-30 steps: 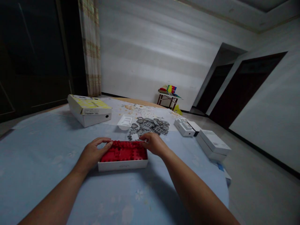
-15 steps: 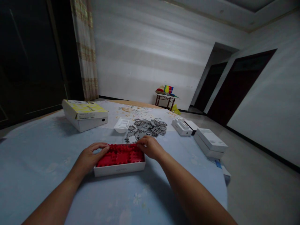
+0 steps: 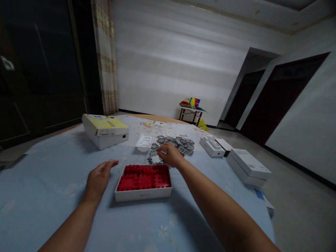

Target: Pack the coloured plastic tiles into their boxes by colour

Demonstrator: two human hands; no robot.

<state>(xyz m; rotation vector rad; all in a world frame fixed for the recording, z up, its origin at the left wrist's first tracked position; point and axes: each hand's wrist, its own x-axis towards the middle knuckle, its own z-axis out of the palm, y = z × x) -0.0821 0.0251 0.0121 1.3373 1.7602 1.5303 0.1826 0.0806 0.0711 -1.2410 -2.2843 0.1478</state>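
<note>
A shallow white box (image 3: 143,196) stands in front of me, filled with red interlocking plastic pieces (image 3: 144,176). My left hand (image 3: 98,178) is just left of the box, apart from it, with fingers stretched out and nothing in them. Beyond the box's far edge, my right hand (image 3: 169,154) is over the near part of a pile of grey interlocking pieces (image 3: 185,143). Its thumb and index finger are slightly parted, and no piece shows between them. A pale flat piece (image 3: 155,160) lies just below those fingertips.
A white plastic tray (image 3: 144,141) lies left of the pile. Farther left is a yellow-and-white box (image 3: 105,131). Along the right edge are a small white box (image 3: 212,146) and stacked white boxes (image 3: 248,166). A floral blue tablecloth (image 3: 70,175) covers the table.
Both hands have let go of the red-filled box. My right hand has moved forward over the grey pile, and my left has drawn off to the left. The view has shifted slightly.
</note>
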